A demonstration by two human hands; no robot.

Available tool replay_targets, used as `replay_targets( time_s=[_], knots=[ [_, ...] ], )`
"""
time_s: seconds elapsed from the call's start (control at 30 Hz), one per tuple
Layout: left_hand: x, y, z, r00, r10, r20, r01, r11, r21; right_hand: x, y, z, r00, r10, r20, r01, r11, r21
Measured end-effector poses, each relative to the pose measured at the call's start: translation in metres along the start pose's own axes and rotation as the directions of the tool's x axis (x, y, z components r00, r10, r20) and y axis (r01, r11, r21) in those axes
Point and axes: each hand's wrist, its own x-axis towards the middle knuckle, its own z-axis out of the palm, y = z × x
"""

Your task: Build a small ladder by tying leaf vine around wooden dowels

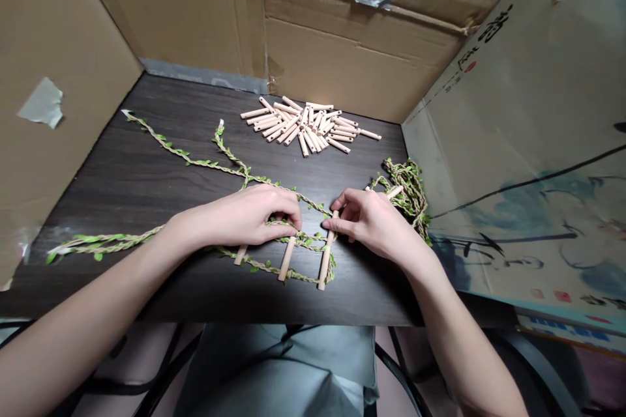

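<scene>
A small rope ladder of wooden dowels and leafy twine lies in front of me on the dark table. My right hand point(364, 218) pinches the upper end of the rightmost dowel point(326, 260) between thumb and fingers. My left hand point(264, 214) is closed at the top of the middle dowel point(287, 259), with its fingertips on the leafy twine point(308, 239) there. A third dowel point(240, 255) shows partly below the left hand. One long strand of leafy twine point(195, 161) runs from the ladder to the far left.
Behind the hands lies a pile of loose drilled dowels point(306, 122). A bundle of leafy twine point(411, 192) rests at the right, beside a printed paper bag point(513, 143). Cardboard walls point(195, 19) stand at the back and left. The dark table's point(161, 300) front edge is near my lap.
</scene>
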Motion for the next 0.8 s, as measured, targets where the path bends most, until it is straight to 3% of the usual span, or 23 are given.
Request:
replay_targets(
  time_s=[0.23,0.37,0.47,0.53,0.67,0.8],
  knots=[
    [0.001,0.002,-0.001,0.999,-0.024,0.025,0.024,1.000,0.010,-0.003,0.000,-0.003,1.000,-0.010,-0.028,0.010,1.000,0.014],
    [0.000,0.003,-0.001,1.000,-0.028,0.011,0.028,1.000,0.003,-0.006,-0.006,-0.005,0.976,-0.160,-0.149,0.150,0.986,-0.075],
    [0.000,0.004,-0.002,1.000,-0.011,0.002,0.011,1.000,0.000,-0.007,-0.011,0.003,0.930,-0.367,-0.038,0.359,0.924,-0.130],
    [0.000,0.003,-0.002,1.000,-0.008,0.004,0.008,1.000,0.000,-0.006,-0.012,0.011,0.904,-0.426,0.036,0.426,0.888,-0.176],
    [0.000,0.004,-0.003,1.000,-0.010,0.009,0.010,1.000,-0.008,-0.004,-0.011,0.020,0.913,-0.403,0.071,0.409,0.892,-0.194],
    [0.000,0.004,-0.003,1.000,-0.017,0.009,0.017,1.000,-0.006,-0.003,-0.011,0.015,0.910,-0.412,0.056,0.415,0.900,-0.133]
  ],
)
